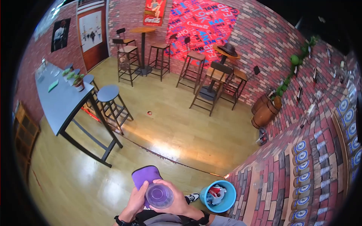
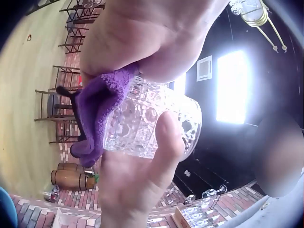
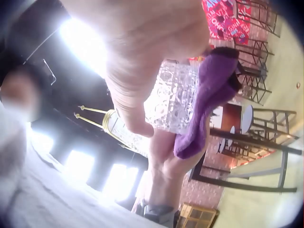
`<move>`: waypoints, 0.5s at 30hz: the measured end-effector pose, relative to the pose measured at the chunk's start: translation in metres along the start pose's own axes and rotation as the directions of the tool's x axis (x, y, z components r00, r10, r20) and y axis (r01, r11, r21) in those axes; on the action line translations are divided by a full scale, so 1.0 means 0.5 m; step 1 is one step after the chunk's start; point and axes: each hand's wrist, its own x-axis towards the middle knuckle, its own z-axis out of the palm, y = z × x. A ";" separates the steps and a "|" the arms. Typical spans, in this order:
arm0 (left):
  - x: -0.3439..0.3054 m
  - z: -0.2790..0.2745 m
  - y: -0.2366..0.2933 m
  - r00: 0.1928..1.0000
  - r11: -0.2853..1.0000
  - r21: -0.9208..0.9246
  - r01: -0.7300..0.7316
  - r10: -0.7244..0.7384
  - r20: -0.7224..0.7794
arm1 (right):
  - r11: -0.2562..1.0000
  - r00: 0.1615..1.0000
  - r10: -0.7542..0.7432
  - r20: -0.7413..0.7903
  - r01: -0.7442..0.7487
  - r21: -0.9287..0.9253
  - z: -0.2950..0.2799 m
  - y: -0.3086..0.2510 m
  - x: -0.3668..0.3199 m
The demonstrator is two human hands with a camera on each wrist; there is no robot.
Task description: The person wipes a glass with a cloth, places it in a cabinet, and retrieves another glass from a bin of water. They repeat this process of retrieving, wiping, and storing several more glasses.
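Observation:
A clear cut-glass tumbler [image 1: 160, 196] is held in front of the body, its mouth turned up toward the head camera. My right hand [image 1: 178, 197] grips its side; the right thumb lies along the patterned wall in the left wrist view. A purple cloth [image 1: 145, 174] with a dark edge is bunched against the base of the tumbler [image 2: 147, 116] and sticks out beyond it. My left hand [image 1: 134, 200] holds the cloth against the glass from the left, thumb over it. The left fingers are partly hidden behind cloth and glass.
A blue bin [image 1: 232, 196] with rubbish inside stands by the right foot, near the brick wall. To the left is a tall grey table [image 1: 68, 100] with potted plants and a round stool [image 1: 108, 93]. Bar stools and high tables line the far wall.

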 end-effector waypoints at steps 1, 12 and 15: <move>-0.018 -0.019 -0.001 0.996 0.997 -0.015 -0.070 0.069 -0.062 | 0.998 0.999 0.036 -0.022 -0.035 0.050 0.029 -0.001 0.007; -0.156 -0.152 0.059 0.787 0.793 0.384 -0.473 0.576 -0.219 | 0.978 0.956 0.205 0.211 -0.207 -0.015 0.246 -0.038 0.131; -0.136 -0.210 0.043 0.726 0.787 0.304 -0.537 0.614 -0.310 | 0.999 0.939 0.002 0.345 -0.013 0.031 0.259 -0.049 0.166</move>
